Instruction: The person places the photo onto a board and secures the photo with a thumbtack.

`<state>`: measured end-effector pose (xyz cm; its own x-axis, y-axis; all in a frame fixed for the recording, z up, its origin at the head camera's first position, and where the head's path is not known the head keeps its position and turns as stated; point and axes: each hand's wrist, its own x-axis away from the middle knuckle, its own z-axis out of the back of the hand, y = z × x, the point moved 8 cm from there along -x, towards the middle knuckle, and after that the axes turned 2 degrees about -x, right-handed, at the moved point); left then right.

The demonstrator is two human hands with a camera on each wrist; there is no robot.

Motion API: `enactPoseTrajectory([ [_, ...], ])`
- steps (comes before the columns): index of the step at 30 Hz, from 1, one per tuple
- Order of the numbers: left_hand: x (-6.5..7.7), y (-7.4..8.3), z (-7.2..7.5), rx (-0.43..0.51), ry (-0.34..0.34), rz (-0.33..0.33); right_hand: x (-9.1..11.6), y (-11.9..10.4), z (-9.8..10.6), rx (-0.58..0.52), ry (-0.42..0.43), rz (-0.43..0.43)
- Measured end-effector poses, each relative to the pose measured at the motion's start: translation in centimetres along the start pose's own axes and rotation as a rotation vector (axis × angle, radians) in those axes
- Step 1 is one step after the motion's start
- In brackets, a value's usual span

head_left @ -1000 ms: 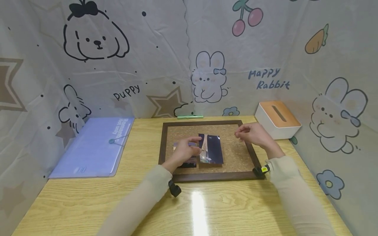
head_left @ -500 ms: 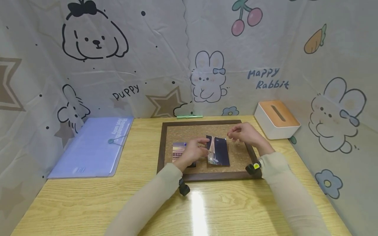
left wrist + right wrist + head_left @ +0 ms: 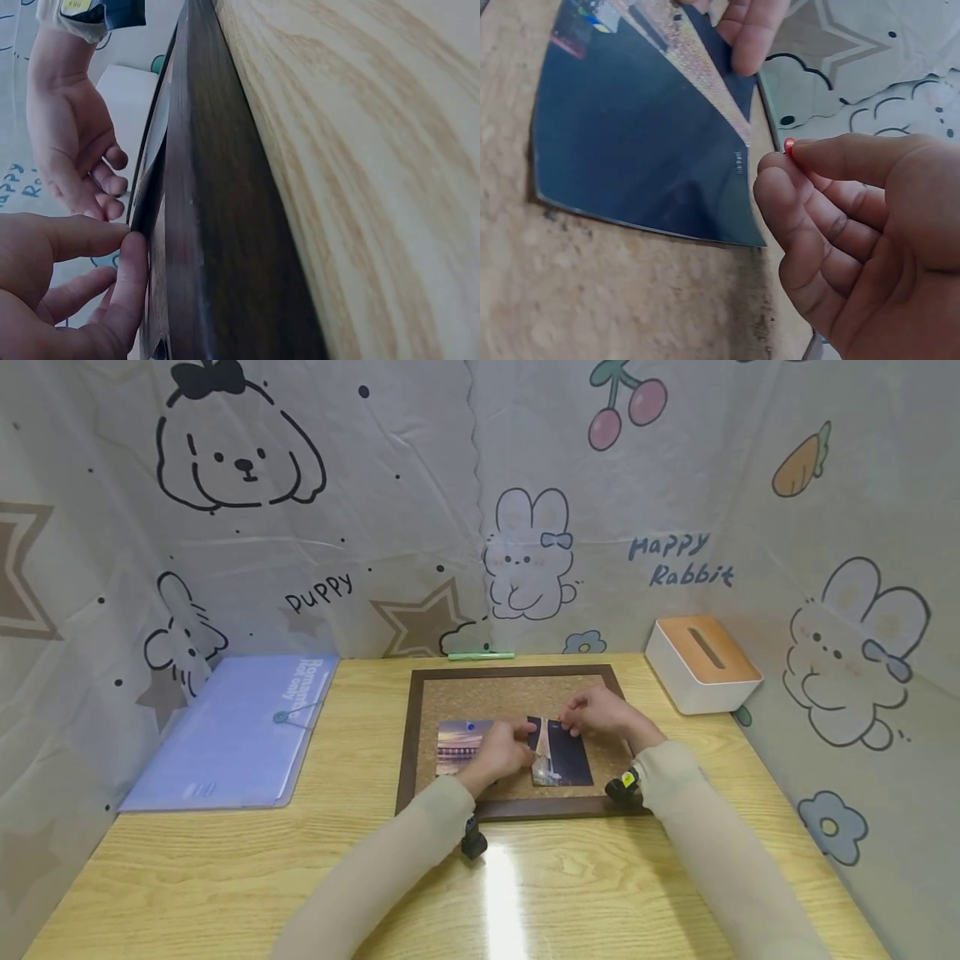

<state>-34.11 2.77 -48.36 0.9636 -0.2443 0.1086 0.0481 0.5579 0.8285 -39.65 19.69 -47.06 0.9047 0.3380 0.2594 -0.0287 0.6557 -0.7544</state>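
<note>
My left hand (image 3: 501, 753) pinches the left edge of a dark photo (image 3: 572, 760) of a lit tower. In the left wrist view, thumb and fingertip meet on that edge. The photo lies over the cork board (image 3: 480, 697), its edges curling a little. My right hand (image 3: 603, 714) is at the photo's top edge. Between its thumb and index finger is a small red push pin (image 3: 790, 145), mostly hidden by the fingertips. Left of the dark photo, a sunset photo (image 3: 456, 752) bears a blue push pin (image 3: 471, 727) at its top; my left hand partly covers it.
A dark wooden frame (image 3: 407, 752) edges the board on the wooden table (image 3: 360, 860). To the left lies a lilac document folder (image 3: 225, 735). A white tissue box (image 3: 708, 668) stands back right, and a green pen (image 3: 482, 656) lies behind the board.
My left hand has carried the dark photo to the right, uncovering more of the sunset photo. My right hand has come left and down to the dark photo's top edge.
</note>
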Motion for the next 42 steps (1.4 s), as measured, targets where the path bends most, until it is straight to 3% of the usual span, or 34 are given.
enactPoseTrajectory([
  [6,0.2,0.6,0.0,-0.045,0.003,-0.012,-0.4,0.3,-1.0,0.029,-0.065,0.003],
  [17,0.2,0.5,0.1,-0.069,0.009,-0.013,-1.0,0.4,-1.6,0.114,-0.076,-0.010],
  [25,0.0,0.7,0.2,-0.134,0.025,-0.041,-1.3,0.4,-1.5,0.110,-0.065,-0.045],
  [42,0.1,1.1,0.2,-0.170,0.030,-0.067,-1.0,0.1,-1.5,0.116,-0.087,-0.083],
])
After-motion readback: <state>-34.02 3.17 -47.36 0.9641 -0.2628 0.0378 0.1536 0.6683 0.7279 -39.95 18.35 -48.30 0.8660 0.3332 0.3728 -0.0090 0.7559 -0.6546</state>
